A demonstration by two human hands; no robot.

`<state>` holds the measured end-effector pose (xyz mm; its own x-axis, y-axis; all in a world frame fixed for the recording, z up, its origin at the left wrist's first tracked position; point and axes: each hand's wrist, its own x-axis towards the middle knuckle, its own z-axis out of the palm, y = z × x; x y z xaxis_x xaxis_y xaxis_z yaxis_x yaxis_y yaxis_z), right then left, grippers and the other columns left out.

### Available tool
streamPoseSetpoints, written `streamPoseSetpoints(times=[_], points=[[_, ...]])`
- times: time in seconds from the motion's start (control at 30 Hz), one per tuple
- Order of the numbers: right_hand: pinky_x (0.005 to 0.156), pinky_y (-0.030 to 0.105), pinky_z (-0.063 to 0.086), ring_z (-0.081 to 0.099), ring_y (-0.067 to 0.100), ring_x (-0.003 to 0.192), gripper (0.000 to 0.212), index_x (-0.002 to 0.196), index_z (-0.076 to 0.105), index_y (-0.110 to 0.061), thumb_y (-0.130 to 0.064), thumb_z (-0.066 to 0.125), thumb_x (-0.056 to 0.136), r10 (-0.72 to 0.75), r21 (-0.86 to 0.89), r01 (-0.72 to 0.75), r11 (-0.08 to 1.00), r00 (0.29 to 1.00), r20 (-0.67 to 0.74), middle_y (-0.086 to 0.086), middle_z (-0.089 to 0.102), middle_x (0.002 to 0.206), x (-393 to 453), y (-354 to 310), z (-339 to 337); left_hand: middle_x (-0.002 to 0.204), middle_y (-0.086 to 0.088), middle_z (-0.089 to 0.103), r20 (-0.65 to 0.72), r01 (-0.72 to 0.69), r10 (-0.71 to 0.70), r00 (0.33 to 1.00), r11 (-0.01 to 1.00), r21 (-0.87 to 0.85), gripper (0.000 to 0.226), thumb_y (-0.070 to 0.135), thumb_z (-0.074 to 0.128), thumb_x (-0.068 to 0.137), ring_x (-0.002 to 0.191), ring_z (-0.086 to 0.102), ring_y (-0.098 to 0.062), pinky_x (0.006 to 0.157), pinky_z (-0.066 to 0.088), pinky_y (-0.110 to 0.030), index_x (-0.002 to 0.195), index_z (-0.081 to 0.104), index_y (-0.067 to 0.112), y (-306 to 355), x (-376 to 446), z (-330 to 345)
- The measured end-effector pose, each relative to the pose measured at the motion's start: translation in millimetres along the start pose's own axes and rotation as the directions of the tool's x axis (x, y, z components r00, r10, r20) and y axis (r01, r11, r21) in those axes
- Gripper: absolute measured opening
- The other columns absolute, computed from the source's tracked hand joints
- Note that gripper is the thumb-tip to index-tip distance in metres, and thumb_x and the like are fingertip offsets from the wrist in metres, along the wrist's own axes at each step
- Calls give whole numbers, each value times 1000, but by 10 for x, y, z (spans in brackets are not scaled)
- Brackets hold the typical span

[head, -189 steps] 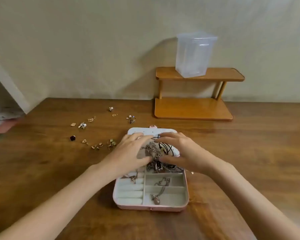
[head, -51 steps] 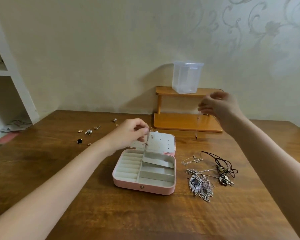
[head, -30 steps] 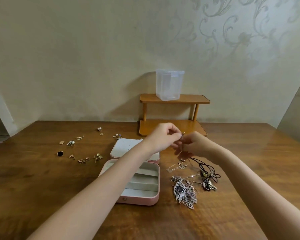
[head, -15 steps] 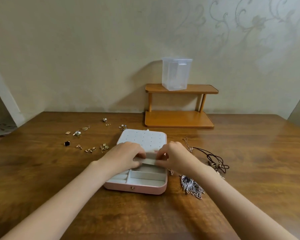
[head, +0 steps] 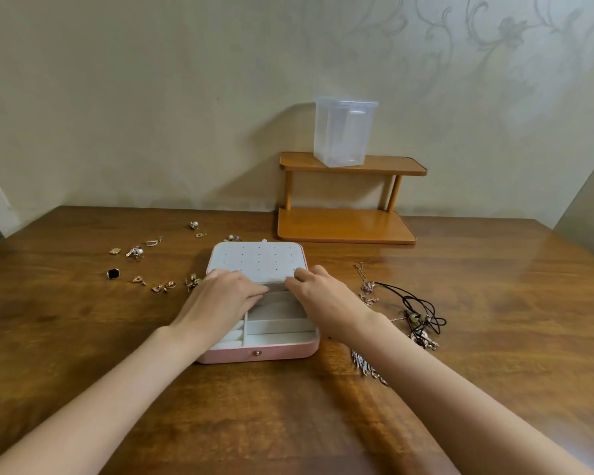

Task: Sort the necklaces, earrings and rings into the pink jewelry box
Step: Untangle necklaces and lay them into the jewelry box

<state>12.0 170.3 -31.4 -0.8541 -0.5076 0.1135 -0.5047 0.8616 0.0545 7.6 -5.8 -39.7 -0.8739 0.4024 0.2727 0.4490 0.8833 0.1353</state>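
Observation:
The pink jewelry box [head: 278,353] lies open in the middle of the table, its dotted white lid [head: 258,260] folded back flat. My left hand [head: 223,299] and my right hand [head: 326,296] both reach into the back compartment by the hinge, fingertips curled close together as if pinching. The thin chain they carried is hidden under the fingers. Right of the box lie a black cord necklace [head: 415,303], a rose chain [head: 366,286] and a silver feather pendant [head: 364,365]. Earrings and rings are scattered to the left, among them a black ring [head: 113,273] and a pearl earring [head: 135,252].
A small two-tier wooden shelf [head: 343,224] stands against the wall behind the box, with a clear plastic container [head: 343,132] on its top tier. The table's left edge meets a white shelf unit at the far left.
The hands pinched a thin chain in the air, then came down into the box's back compartment. Since half a second ago they have stayed there, shifting only slightly toward the hinge.

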Motion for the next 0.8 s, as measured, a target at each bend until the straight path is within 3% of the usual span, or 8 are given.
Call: streamPoseSetpoints(times=[0.13,0.3,0.4,0.5,0.6,0.67,0.8], points=[[82,35,45,49,29,106,28,120,53,-6,-4,39,95,-23,-4,23,1000,999,30,10,56,117,68,29,-32,112,6,63,91,9,-11,996,1000,20,29,26,44,97,110,52,-17,95,35,-28,116,64,32,25,27,-67],[80,35,46,51,29,107,28,116,58,-4,-1,42,93,-8,-7,8,1000,998,56,13,59,115,103,22,-33,110,-6,63,156,26,-65,986,970,240,33,13,42,95,102,58,-24,74,43,-29,115,65,23,178,123,-97],[85,30,47,58,25,104,28,118,60,-6,-7,47,93,52,167,-51,985,999,-1,11,62,114,27,91,-161,106,-8,61,126,41,-80,989,957,286,28,12,44,94,97,59,-25,72,44,-28,113,65,18,262,103,-112],[86,22,49,63,14,90,26,116,63,-8,-9,52,93,150,335,-113,935,985,-87,6,67,110,-176,329,-504,112,-3,62,-49,65,-59,997,989,134,29,22,43,96,103,56,-18,80,44,-28,117,62,24,422,39,-219],[64,15,53,61,7,65,17,100,68,-6,-11,57,90,219,383,-216,898,975,37,2,69,85,-457,607,-716,109,4,66,-148,-45,23,989,988,-148,26,25,47,95,105,55,-15,87,41,-28,113,66,27,736,-23,-254],[58,12,52,62,6,59,14,92,70,-5,-12,59,88,264,359,-296,885,955,138,0,68,74,-592,711,-693,110,4,65,-77,-146,132,988,962,-229,27,33,49,94,107,53,-16,89,42,-29,115,65,25,1004,-44,-177],[56,11,51,60,5,54,13,88,71,-4,-9,59,88,317,344,-383,857,919,233,7,72,78,-760,754,-494,133,1,47,194,-316,324,926,946,-69,52,51,43,91,123,39,-18,100,38,-33,133,44,20,1360,-124,135]])
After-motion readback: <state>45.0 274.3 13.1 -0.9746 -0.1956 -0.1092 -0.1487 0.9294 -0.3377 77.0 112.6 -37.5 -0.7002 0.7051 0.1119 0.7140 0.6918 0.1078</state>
